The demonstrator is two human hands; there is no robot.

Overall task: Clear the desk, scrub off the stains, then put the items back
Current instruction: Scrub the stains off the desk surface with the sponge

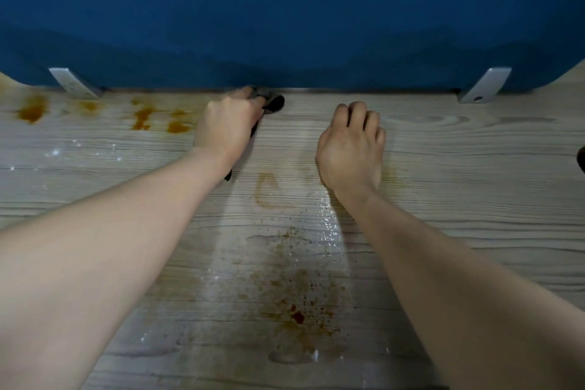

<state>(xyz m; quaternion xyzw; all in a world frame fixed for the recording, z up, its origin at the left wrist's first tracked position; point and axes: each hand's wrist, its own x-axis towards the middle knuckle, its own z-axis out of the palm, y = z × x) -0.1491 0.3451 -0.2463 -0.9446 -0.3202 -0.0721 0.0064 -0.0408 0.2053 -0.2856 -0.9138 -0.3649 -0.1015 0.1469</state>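
While the right hand (351, 146) rests loosely curled and empty, the left hand (229, 123) bunches a soft, limp dark cloth (272, 103) at upper centre on the bench (474, 168), best gripped wadded.

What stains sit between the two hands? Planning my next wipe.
Head view: only a faint ring stain on the desk, between the left hand and right hand.
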